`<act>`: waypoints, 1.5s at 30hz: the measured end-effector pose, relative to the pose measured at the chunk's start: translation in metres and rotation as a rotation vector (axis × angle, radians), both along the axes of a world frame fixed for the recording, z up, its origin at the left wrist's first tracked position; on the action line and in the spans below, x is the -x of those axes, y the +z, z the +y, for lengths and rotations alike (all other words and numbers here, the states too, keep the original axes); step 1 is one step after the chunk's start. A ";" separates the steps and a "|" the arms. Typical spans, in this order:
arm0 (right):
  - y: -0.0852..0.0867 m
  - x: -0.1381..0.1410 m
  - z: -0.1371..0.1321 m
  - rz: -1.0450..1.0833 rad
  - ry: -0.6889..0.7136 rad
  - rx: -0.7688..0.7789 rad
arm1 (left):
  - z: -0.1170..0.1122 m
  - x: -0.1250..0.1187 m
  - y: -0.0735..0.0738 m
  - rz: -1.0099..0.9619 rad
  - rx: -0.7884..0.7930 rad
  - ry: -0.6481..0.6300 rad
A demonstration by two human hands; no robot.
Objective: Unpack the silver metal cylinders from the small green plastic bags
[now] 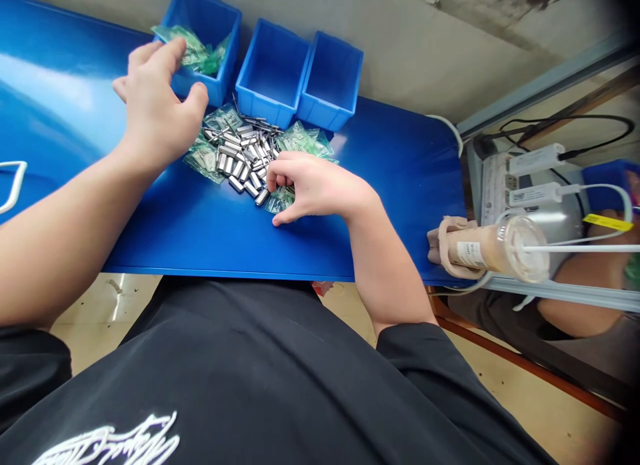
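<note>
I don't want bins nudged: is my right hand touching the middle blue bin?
Apart: the head view shows metal pieces between your right hand and the middle blue bin.

Open running on the near side of the metal pile (240, 155), bare blue surface (225, 241) right to the edge! Well right of the pile there's another lane, until the cup (465, 246) blocks it. Beyond the pile, a wall: left bin (203, 86), middle bin (267, 108), right bin (325, 111), the last two side by side, passable only over their rims. Left hand (160, 98) crowds the left bin's near rim; right hand (320, 188) covers the pile's right flank.
</note>
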State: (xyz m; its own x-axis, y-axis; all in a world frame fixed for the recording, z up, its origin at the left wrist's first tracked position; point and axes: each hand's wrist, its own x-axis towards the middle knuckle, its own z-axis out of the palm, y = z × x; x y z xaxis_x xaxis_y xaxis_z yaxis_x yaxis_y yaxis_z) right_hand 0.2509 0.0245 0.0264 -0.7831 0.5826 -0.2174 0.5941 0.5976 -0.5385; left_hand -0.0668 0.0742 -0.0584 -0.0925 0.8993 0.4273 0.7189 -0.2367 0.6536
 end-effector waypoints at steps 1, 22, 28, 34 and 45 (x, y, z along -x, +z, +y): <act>0.000 0.000 0.000 -0.003 0.000 0.003 | -0.003 -0.006 0.007 -0.005 0.106 0.120; 0.002 0.007 -0.006 0.166 -0.223 -0.273 | -0.017 -0.029 0.027 0.020 0.139 0.171; -0.009 0.009 -0.003 0.296 -0.312 -0.355 | -0.022 -0.038 0.031 0.017 0.121 0.156; -0.031 0.021 -0.001 0.424 -0.377 -0.385 | -0.040 -0.044 0.047 0.065 -0.067 -0.018; -0.027 0.031 -0.015 0.454 -0.486 -0.323 | -0.070 -0.069 0.057 0.110 -0.062 -0.328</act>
State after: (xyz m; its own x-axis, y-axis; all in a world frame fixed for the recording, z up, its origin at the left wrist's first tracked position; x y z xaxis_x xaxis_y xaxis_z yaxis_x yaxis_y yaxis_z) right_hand 0.2197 0.0094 -0.0010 -0.3927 0.8668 0.3074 0.5930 0.4941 -0.6358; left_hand 0.0023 0.0043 -0.0017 0.2471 0.8453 0.4737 0.6632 -0.5040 0.5533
